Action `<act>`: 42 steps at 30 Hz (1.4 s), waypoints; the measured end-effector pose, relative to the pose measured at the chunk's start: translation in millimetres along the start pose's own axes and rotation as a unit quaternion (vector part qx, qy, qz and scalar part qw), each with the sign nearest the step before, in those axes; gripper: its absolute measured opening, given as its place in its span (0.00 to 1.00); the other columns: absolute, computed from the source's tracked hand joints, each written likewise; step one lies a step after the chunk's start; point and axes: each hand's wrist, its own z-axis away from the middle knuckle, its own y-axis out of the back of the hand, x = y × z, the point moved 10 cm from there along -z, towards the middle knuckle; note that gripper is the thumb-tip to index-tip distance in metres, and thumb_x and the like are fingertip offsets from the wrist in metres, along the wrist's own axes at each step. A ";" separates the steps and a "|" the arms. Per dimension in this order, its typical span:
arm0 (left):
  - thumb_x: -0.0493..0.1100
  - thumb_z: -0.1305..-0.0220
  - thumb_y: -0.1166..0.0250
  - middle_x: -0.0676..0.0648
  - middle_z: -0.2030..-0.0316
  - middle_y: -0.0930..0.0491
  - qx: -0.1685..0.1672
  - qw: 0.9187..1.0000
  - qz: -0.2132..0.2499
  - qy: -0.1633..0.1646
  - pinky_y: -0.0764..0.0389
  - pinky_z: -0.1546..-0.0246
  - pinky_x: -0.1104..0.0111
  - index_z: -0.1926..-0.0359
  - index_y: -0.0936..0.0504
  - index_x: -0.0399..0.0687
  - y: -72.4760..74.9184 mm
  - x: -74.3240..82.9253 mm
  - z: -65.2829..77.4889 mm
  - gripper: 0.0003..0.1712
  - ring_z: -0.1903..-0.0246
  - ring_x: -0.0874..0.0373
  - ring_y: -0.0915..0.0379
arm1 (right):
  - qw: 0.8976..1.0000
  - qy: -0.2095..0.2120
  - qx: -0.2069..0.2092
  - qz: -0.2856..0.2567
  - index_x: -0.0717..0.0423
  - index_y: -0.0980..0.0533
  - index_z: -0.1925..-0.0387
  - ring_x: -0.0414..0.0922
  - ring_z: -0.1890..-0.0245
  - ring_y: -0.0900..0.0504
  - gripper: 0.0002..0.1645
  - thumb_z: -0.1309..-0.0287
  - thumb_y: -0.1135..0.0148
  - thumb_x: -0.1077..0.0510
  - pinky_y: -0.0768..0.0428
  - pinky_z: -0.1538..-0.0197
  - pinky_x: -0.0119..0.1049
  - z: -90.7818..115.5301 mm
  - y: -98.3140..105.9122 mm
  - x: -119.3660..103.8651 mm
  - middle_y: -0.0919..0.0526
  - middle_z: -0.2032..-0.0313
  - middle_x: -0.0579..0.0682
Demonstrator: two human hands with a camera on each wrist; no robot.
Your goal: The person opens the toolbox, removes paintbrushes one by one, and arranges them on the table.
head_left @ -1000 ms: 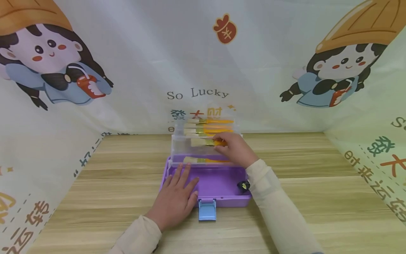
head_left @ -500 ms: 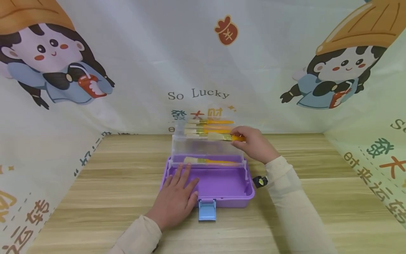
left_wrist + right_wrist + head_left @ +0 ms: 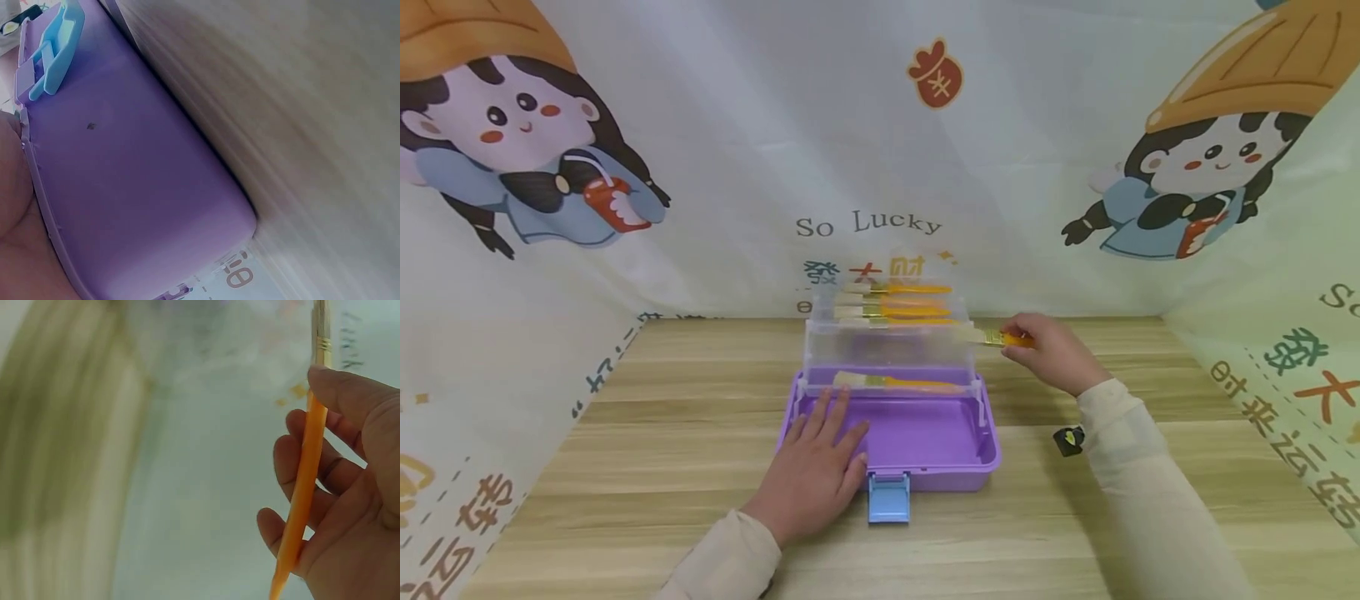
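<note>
My right hand [image 3: 1051,350] pinches a flat paintbrush [image 3: 306,469] by its orange handle, just right of the box's raised trays. In the head view its pale bristles point left, over the tray edge. My left hand [image 3: 812,471] lies with straight fingers across the front left rim of the purple box [image 3: 917,429]. Another paintbrush [image 3: 917,384] with an orange handle lies in the lowest clear tray [image 3: 820,354]. Several more brushes [image 3: 917,312] rest in the upper trays behind. A blue latch [image 3: 889,500] hangs down at the box's front.
The wooden table [image 3: 685,433] extends on both sides of the box. Behind it rises a printed white cloth [image 3: 760,150] with cartoon figures. A black wrist strap piece [image 3: 1067,440] shows by the right sleeve.
My right hand has carried the paintbrush from over the trays to the right, out past the box's side. My left hand has stayed in place.
</note>
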 end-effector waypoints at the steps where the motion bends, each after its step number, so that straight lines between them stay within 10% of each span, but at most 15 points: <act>1: 0.55 0.23 0.57 0.39 0.23 0.55 -0.001 1.000 0.000 0.000 0.50 0.29 0.44 0.31 0.28 0.50 -0.1 -0.1 -0.2 0.28 0.24 0.42 0.67 | 1.000 0.000 -0.001 0.003 0.64 0.22 0.50 0.57 0.52 0.19 0.15 0.36 0.36 0.61 0.23 0.46 0.55 0.8 -0.7 5.8 0.17 0.53 0.60; 42: 0.54 0.24 0.56 0.38 0.24 0.53 0.006 1.000 -0.007 -0.003 0.47 0.31 0.42 0.32 0.26 0.49 0.0 0.5 0.8 0.28 0.24 0.41 0.65 | 0.991 -0.061 -0.119 0.024 0.62 0.26 0.55 0.62 0.51 0.22 0.10 0.37 0.39 0.65 0.26 0.47 0.59 11.9 -37.3 114.9 0.19 0.56 0.63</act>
